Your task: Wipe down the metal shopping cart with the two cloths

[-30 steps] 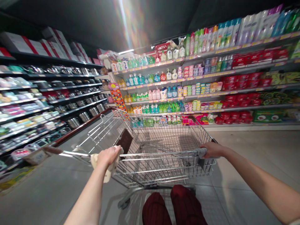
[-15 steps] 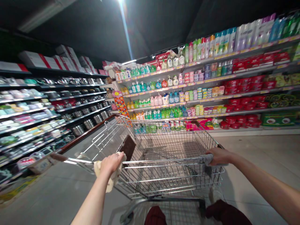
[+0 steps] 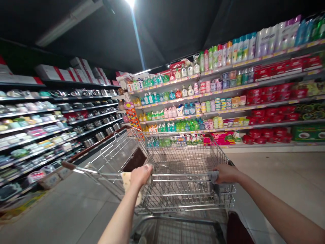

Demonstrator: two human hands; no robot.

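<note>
A metal shopping cart (image 3: 177, 196) with wire mesh sides stands right in front of me. My left hand (image 3: 141, 176) is closed around a pale yellow cloth (image 3: 127, 181), pressed on the cart's near top rail left of its middle. Toward the right end of that rail, my right hand (image 3: 225, 174) grips a grey cloth (image 3: 213, 177) wrapped over the metal. Parts of both cloths are hidden under the fingers. A brown flap (image 3: 135, 159) sits inside the cart near my left hand. The cart's long left rail has a brown cover (image 3: 101, 142).
Shelves of bottles, tubs and red boxes (image 3: 269, 132) line the far side and right. On the left, a shelf (image 3: 33, 130) holds bowls and metal pots. A low carton (image 3: 49, 181) stands at its foot. Tiled floor (image 3: 274, 169) shows around the cart.
My left hand has slid right along the rail with the yellow cloth. My right hand and the grey cloth sit a little further left. The whole view has shifted slightly.
</note>
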